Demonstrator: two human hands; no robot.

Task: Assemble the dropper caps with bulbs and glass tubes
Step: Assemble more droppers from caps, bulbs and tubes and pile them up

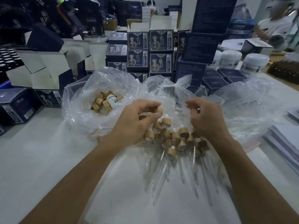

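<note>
My left hand (139,117) pinches a wooden dropper cap (160,110) between thumb and fingers, just above a pile of assembled droppers (171,139). Those droppers have wooden caps, white bulbs and long glass tubes (163,168) lying toward me on the white table. My right hand (205,117) hovers over the right side of the pile with fingers curled; whether it holds anything is hidden. A clear plastic bag (84,113) at the left holds several loose wooden caps (102,101) and a small white bottle (112,101).
More clear bags (239,101) lie behind and to the right. Stacks of dark printed boxes (150,50) and open cartons (40,68) crowd the back. White jars (231,58) stand at the back right. A paper stack (284,139) lies at right. Another person (273,25) sits far right.
</note>
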